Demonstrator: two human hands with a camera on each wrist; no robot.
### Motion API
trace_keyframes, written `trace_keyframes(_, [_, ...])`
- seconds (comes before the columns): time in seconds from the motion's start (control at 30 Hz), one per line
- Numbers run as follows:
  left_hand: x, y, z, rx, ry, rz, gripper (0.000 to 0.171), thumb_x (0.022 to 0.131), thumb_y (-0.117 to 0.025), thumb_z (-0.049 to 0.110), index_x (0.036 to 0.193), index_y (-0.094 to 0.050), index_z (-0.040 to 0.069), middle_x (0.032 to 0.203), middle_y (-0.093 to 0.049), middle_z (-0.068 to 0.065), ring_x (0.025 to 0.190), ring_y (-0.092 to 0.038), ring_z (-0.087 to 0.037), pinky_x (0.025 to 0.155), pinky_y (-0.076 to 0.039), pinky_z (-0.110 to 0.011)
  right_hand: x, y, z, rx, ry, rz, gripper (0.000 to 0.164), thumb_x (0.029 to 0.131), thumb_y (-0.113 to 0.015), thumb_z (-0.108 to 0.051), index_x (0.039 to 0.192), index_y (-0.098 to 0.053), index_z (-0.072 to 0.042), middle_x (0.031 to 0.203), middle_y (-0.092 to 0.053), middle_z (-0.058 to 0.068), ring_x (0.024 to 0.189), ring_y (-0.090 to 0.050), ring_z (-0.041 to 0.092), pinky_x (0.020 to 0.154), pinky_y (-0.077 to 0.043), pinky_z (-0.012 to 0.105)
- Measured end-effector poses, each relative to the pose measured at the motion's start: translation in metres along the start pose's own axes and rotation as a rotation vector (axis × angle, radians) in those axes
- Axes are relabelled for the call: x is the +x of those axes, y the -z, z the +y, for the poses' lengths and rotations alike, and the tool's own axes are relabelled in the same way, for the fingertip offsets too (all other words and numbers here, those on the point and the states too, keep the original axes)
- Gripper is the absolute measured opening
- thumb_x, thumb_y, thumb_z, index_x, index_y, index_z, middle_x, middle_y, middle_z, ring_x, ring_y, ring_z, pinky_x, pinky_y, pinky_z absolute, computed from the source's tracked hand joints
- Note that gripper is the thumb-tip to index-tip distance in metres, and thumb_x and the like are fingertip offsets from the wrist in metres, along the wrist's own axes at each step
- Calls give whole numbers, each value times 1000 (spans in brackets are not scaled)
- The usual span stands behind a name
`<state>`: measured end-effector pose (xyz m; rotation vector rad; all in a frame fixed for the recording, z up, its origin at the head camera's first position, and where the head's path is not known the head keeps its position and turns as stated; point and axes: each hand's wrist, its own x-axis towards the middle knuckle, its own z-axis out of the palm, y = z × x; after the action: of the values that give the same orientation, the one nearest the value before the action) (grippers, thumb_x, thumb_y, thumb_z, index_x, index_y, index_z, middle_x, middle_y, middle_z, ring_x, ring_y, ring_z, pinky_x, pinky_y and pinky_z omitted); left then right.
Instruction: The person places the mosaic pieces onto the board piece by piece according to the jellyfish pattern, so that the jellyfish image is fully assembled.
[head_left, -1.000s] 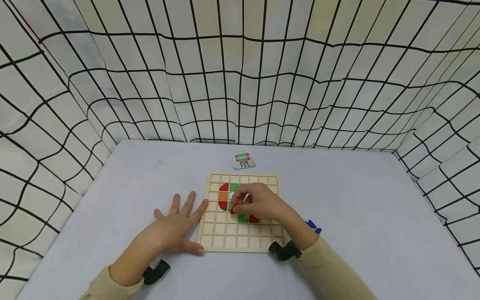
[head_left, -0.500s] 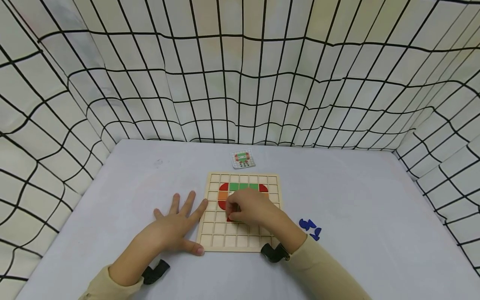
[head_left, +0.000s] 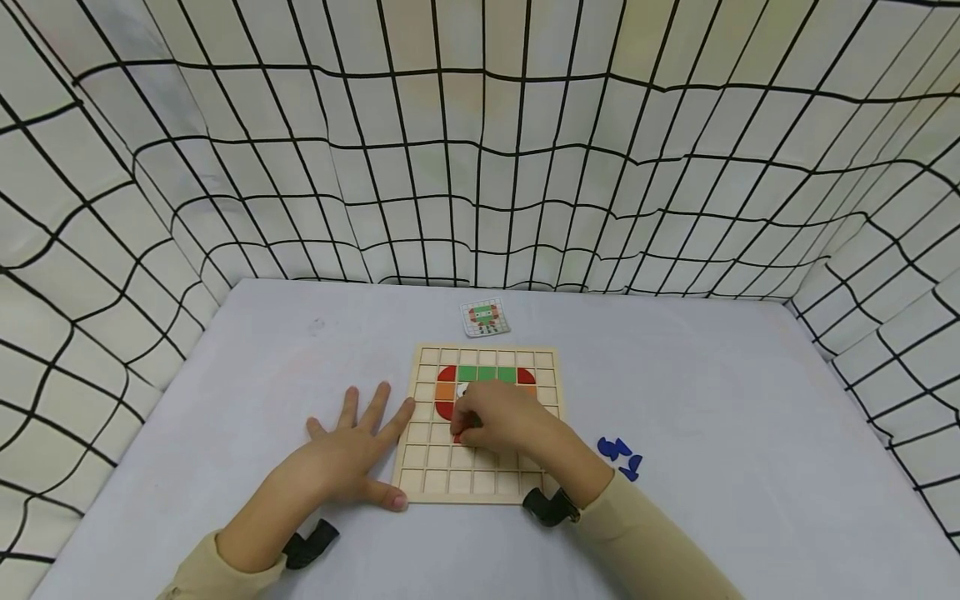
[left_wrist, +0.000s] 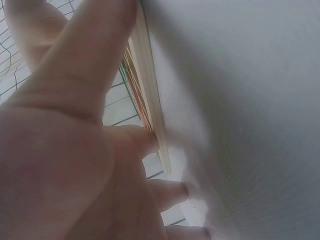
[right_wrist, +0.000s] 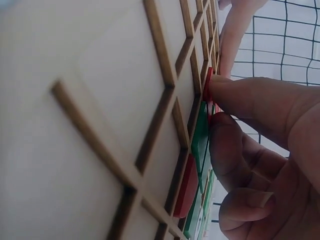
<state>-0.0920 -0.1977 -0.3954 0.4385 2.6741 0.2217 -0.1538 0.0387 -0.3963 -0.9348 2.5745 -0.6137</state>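
A square wooden grid board [head_left: 435,482] lies flat on the table. My right hand [head_left: 498,417] is over its middle, thumb and fingertips pinching a small red piece [right_wrist: 208,82] at a grid cell. Most of that piece is hidden in the head view. Green tiles [head_left: 487,373] make a row behind the hand, with red rounded corner pieces [head_left: 447,374] at its ends and an orange tile [head_left: 446,392] below on the left. My left hand [head_left: 345,458] rests with fingers spread at the board's left edge, a fingertip and the thumb by its rim.
Behind the board lies a small picture card [head_left: 485,318] with a green and red figure on a grid. Several loose blue pieces [head_left: 615,448] lie right of the board. Netting [head_left: 487,183] over white walls rises behind the table [head_left: 712,417].
My right hand has moved slightly left and toward me with the red piece, lowering it to the board. Over the last half second it barely shifts. The left hand stays put.
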Motion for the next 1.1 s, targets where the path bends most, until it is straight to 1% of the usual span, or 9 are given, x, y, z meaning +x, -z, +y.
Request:
trace_keyframes(0.07, [0, 0, 0, -2, -1, 0, 127, 62, -75, 74, 161, -19, 19, 165, -4, -26, 143, 0, -64, 86, -13, -92, -2, 0, 2, 10, 7, 7, 9, 87, -78, -20, 84, -74, -27, 86, -59, -15, 82, -54, 5, 72, -47, 22])
trace_keyframes(0.13, [0, 1, 1, 2, -3, 1, 126, 62, -75, 75, 161, -20, 19, 165, -4, -26, 143, -1, -64, 86, -14, -92, -5, 1, 5, 43, 11, 14, 8, 88, -77, -21, 87, -73, -28, 88, -60, -16, 84, -55, 6, 74, -47, 22])
trace_keyframes(0.27, [0, 2, 2, 16, -2, 2, 126, 62, -75, 75, 161, -19, 19, 165, -4, -26, 143, -2, -64, 86, -15, -91, -14, 5, 16, 147, 19, 30, 12, 89, -75, -22, 99, -73, -29, 89, -62, -14, 80, -57, 8, 73, -49, 24])
trace_keyframes(0.4, [1, 2, 4, 15, 8, 3, 127, 61, -77, 73, 161, -20, 18, 165, -5, -26, 143, -2, -64, 85, -14, -92, -29, 16, 29, 226, 25, 56, 18, 90, -72, -19, 108, -72, -24, 85, -63, -12, 69, -57, 10, 65, -49, 26])
trace_keyframes(0.53, [2, 1, 4, 9, 14, 7, 128, 60, -79, 72, 160, -21, 18, 165, -5, -26, 143, -1, -64, 85, -14, -92, -49, 28, 47, 273, 9, 96, 23, 91, -70, -15, 114, -70, -19, 88, -62, -10, 73, -59, 12, 65, -51, 28])
trace_keyframes(0.67, [2, 0, 3, 9, 15, 8, 129, 59, -79, 72, 160, -21, 18, 165, -5, -27, 142, -2, -65, 84, -13, -92, -71, 38, 69, 295, -34, 152, 26, 93, -68, -14, 119, -66, -16, 91, -61, -6, 80, -59, 16, 63, -52, 29])
trace_keyframes(0.87, [3, -1, 1, 5, 14, 13, 129, 59, -79, 73, 161, -20, 18, 165, -4, -26, 142, -1, -65, 84, -12, -92, -100, 46, 100, 294, -121, 239, 28, 94, -67, -13, 122, -66, -16, 91, -61, -3, 80, -60, 18, 63, -52, 28])
trace_keyframes(1.0, [3, -1, 1, 3, 17, 13, 129, 59, -79, 73, 161, -20, 18, 165, -5, -26, 142, -1, -65, 84, -12, -92, -116, 46, 116, 288, -178, 266, 26, 94, -68, -15, 119, -67, -16, 90, -61, -2, 79, -60, 17, 63, -51, 28])
trace_keyframes(1.1, [2, -1, 1, -3, 20, 6, 129, 59, -79, 72, 161, -20, 19, 165, -4, -25, 143, 0, -64, 85, -11, -92, -129, 44, 124, 286, -211, 262, 26, 93, -69, -16, 119, -67, -16, 90, -62, -2, 78, -60, 16, 62, -51, 28])
